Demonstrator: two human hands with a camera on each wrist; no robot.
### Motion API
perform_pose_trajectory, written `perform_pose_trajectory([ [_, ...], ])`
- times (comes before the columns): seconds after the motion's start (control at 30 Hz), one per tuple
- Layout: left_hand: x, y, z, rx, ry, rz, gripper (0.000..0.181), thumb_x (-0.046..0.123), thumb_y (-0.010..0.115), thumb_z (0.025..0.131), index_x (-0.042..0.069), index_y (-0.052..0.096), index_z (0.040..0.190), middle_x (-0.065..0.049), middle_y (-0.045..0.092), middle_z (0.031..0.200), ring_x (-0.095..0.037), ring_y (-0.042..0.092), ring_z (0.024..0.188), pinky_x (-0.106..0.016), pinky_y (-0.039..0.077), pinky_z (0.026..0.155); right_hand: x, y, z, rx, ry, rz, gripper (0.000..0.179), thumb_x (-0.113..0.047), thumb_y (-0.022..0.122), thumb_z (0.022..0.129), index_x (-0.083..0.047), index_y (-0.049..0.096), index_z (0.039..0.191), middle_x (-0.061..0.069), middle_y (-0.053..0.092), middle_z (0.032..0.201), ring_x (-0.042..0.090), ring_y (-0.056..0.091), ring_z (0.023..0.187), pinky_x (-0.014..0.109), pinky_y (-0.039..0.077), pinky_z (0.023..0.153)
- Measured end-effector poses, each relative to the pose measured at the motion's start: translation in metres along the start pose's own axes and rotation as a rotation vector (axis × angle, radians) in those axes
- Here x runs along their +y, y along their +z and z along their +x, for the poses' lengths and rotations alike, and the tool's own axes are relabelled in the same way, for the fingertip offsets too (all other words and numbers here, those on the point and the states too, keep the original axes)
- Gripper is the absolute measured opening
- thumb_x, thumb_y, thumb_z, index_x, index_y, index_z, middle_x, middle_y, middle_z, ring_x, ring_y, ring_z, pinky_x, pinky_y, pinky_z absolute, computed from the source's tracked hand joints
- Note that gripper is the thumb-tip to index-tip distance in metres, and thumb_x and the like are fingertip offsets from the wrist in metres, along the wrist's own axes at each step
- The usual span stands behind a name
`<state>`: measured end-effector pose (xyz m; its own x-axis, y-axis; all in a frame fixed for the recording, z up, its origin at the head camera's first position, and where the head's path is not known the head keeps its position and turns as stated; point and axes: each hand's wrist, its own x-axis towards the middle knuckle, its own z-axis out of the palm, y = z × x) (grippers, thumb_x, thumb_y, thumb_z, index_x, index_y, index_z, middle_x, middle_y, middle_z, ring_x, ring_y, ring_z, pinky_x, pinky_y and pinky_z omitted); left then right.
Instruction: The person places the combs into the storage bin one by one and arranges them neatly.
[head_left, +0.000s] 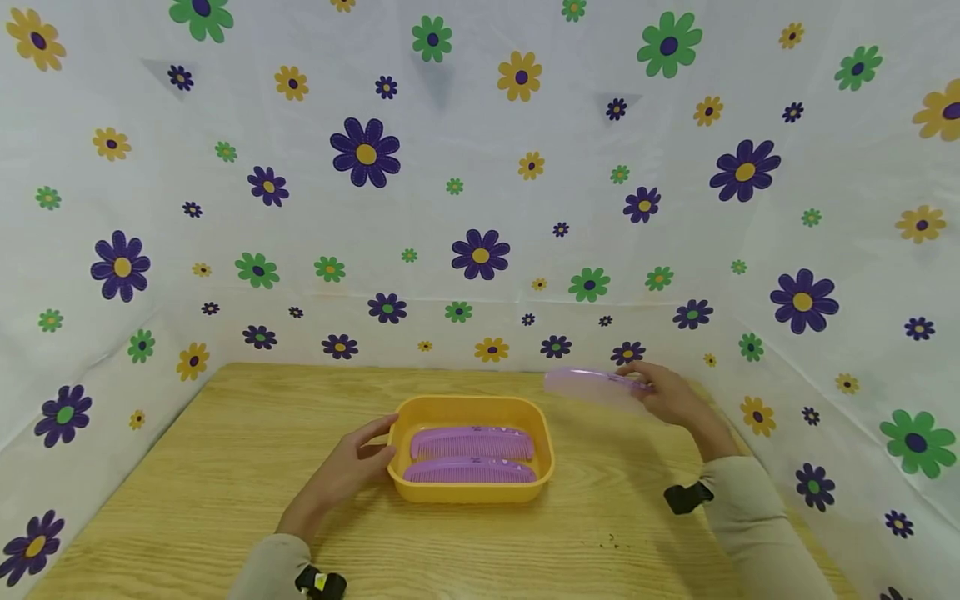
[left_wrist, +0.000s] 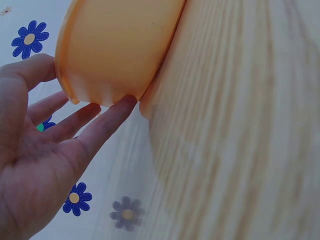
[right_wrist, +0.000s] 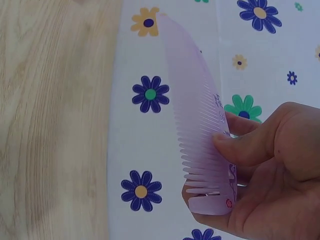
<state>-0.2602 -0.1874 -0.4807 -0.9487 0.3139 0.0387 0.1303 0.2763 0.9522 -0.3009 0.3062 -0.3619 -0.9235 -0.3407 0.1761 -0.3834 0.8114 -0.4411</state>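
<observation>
In the head view a yellow plastic basin (head_left: 472, 493) stands on the table. Two purple combs lie inside it, a rear comb (head_left: 471, 444) and a front comb (head_left: 469, 472), both lengthwise. My left hand (head_left: 347, 467) is at the basin's left end; in the left wrist view its fairly straight fingers (left_wrist: 107, 120) touch the outer wall. To the right of the basin, my right hand (head_left: 670, 398) holds a third purple comb (head_left: 592, 383) above the table. The right wrist view shows the thumb (right_wrist: 245, 145) pressed on this comb's spine, with fingers behind it.
The wooden table (head_left: 247, 467) reaches back to a white sheet (head_left: 510, 208) printed with flowers, which also hangs at both sides. A few dark specks (head_left: 611, 542) lie on the table at the front right. Each wrist wears a black band.
</observation>
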Motion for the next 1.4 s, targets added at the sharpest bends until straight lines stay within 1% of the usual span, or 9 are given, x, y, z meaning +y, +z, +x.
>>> perform_pose_trajectory([
  [0.17,0.001,0.0,0.0,0.003,-0.012,0.007,0.06,0.02,0.058,0.106,0.013,0.035,0.161,-0.023,0.034,0.165,-0.044,0.053,0.14,-0.03,0.061,0.096,-0.013,0.002,0.004,-0.012,-0.038,0.019,0.034,0.008,0.053,0.096,0.003,0.063,0.128,0.035,0.06,0.134,0.054,0.061,0.117,0.067,0.054,0.096],
  [0.33,0.002,-0.001,0.001,0.003,-0.007,0.003,0.06,0.02,0.058,0.106,0.012,0.035,0.161,-0.023,0.034,0.165,-0.044,0.053,0.139,-0.031,0.061,0.097,-0.024,0.004,0.01,-0.021,-0.062,0.02,0.033,0.008,0.052,0.097,0.002,0.063,0.128,0.033,0.064,0.128,0.049,0.063,0.113,0.063,0.057,0.093],
  [0.5,0.001,-0.001,0.0,-0.01,0.009,0.011,0.06,0.019,0.056,0.107,0.008,0.033,0.161,-0.027,0.032,0.164,-0.047,0.052,0.139,-0.032,0.061,0.097,-0.039,0.005,0.012,-0.041,-0.061,0.049,0.033,0.006,0.051,0.099,0.001,0.063,0.129,0.03,0.065,0.12,0.038,0.063,0.101,0.055,0.06,0.087],
  [0.6,0.001,0.0,0.001,-0.004,-0.003,0.002,0.06,0.018,0.057,0.107,0.009,0.034,0.161,-0.026,0.033,0.164,-0.046,0.052,0.139,-0.032,0.062,0.096,-0.048,0.006,0.015,-0.06,-0.067,0.075,0.033,0.007,0.05,0.099,0.0,0.062,0.13,0.028,0.065,0.118,0.032,0.06,0.095,0.047,0.061,0.084],
  [0.73,0.001,0.0,0.001,0.008,-0.016,-0.005,0.06,0.018,0.058,0.106,0.013,0.036,0.161,-0.023,0.034,0.165,-0.045,0.052,0.14,-0.031,0.062,0.096,-0.057,0.011,0.018,-0.089,-0.059,0.104,0.035,0.006,0.049,0.1,-0.002,0.062,0.132,0.026,0.066,0.115,0.025,0.057,0.088,0.034,0.056,0.076],
  [0.83,0.001,0.0,0.001,0.005,-0.008,-0.003,0.059,0.018,0.058,0.106,0.012,0.036,0.161,-0.024,0.033,0.165,-0.046,0.052,0.14,-0.032,0.062,0.096,-0.062,0.018,0.021,-0.101,-0.058,0.117,0.035,0.006,0.049,0.1,-0.003,0.062,0.131,0.023,0.066,0.109,0.022,0.055,0.083,0.029,0.053,0.07],
  [1.0,0.001,-0.002,0.0,-0.012,0.017,-0.006,0.06,0.018,0.057,0.107,0.009,0.034,0.161,-0.027,0.032,0.164,-0.048,0.051,0.14,-0.033,0.062,0.096,-0.068,0.032,0.027,-0.116,-0.086,0.124,0.035,0.006,0.051,0.099,-0.005,0.064,0.13,0.019,0.066,0.102,0.02,0.054,0.081,0.027,0.049,0.068],
  [1.17,0.001,-0.001,0.001,-0.028,0.035,-0.028,0.06,0.017,0.057,0.107,0.006,0.033,0.161,-0.029,0.031,0.164,-0.049,0.05,0.14,-0.032,0.062,0.096,-0.074,0.042,0.03,-0.137,-0.092,0.132,0.035,0.006,0.051,0.1,-0.006,0.064,0.13,0.021,0.068,0.108,0.021,0.056,0.085,0.028,0.051,0.073],
  [1.4,0.001,0.0,0.0,-0.008,0.01,-0.006,0.06,0.019,0.058,0.106,0.009,0.034,0.161,-0.027,0.032,0.164,-0.047,0.052,0.139,-0.033,0.062,0.096,-0.085,0.052,0.032,-0.147,-0.118,0.149,0.034,0.008,0.05,0.099,-0.005,0.066,0.126,0.018,0.068,0.107,0.021,0.057,0.087,0.029,0.053,0.073],
])
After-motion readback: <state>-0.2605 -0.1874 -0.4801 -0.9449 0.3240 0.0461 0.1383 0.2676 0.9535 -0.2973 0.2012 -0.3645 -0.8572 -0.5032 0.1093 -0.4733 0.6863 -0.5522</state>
